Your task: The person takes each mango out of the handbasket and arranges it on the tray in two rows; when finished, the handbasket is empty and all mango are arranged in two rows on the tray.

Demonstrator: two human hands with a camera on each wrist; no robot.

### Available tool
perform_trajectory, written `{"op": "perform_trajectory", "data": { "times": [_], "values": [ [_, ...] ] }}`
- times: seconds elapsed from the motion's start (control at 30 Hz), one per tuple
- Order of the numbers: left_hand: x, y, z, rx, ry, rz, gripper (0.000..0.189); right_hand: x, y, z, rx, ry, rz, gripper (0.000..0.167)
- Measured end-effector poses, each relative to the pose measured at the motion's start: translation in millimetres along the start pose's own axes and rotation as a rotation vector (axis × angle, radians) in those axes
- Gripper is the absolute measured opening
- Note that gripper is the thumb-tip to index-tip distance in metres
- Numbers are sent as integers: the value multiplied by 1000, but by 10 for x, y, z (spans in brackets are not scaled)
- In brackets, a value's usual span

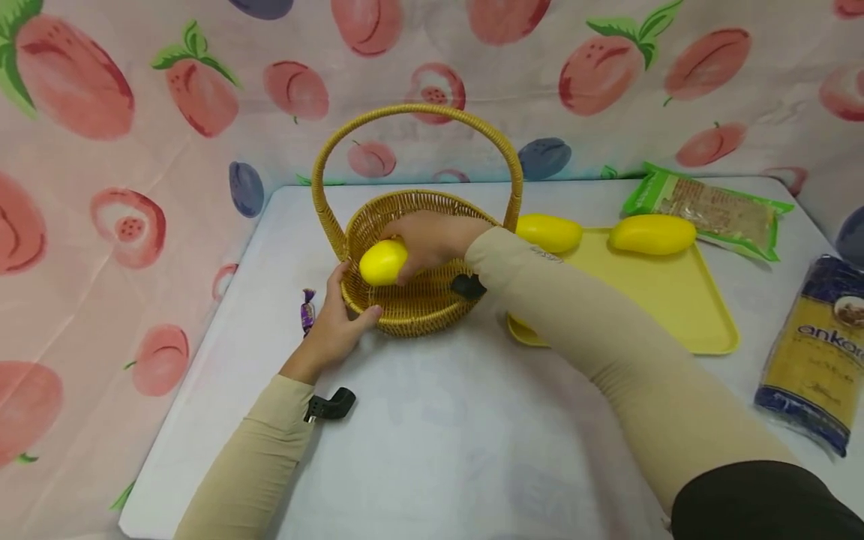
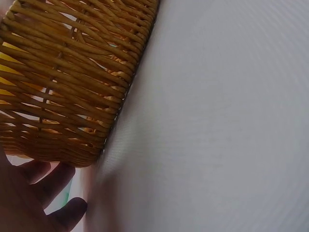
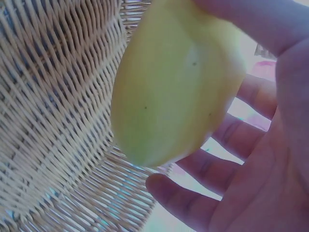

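Observation:
A golden wicker basket (image 1: 418, 326) with a tall hoop handle stands on the white table. Inside its left part, my right hand (image 1: 432, 238) grips a yellow mango (image 1: 382, 262) between thumb and fingers. The right wrist view shows this mango (image 3: 174, 92) close to the woven wall, with the thumb across its upper end and the fingers behind it. My left hand (image 1: 335, 322) holds the basket's left side, its thumb near the front rim. In the left wrist view, its fingers (image 2: 55, 181) touch the outside of the weave. The mango's underside is hidden in the head view.
Right of the basket lies a yellow tray (image 1: 675, 307), partly covered by my right forearm. Two more mangoes, one left (image 1: 550, 232) and one right (image 1: 652, 234), are at its back edge. A green packet (image 1: 715, 210), a blue-and-gold packet (image 1: 813, 352) and a purple-wrapped candy (image 1: 307, 311) lie around.

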State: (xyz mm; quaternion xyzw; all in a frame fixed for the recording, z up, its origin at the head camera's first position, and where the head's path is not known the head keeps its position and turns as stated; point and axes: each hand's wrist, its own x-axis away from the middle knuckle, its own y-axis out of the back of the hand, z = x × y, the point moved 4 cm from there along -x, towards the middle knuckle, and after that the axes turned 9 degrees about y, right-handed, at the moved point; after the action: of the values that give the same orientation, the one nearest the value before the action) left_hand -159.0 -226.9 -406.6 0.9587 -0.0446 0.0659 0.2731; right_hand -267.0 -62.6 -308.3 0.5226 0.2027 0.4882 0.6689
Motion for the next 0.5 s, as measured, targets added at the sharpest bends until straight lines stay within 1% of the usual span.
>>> {"op": "perform_trajectory", "data": {
  "times": [0.2,0.37,0.5],
  "values": [
    [17,-2,-11,-6,25,2,93,203,78,29,15,27,-43,74],
    [12,-2,-22,-2,11,7,93,383,131,52,-4,28,-53,77],
    [12,-9,-30,-6,3,7,93,508,140,61,8,24,-60,78]
  ]
}}
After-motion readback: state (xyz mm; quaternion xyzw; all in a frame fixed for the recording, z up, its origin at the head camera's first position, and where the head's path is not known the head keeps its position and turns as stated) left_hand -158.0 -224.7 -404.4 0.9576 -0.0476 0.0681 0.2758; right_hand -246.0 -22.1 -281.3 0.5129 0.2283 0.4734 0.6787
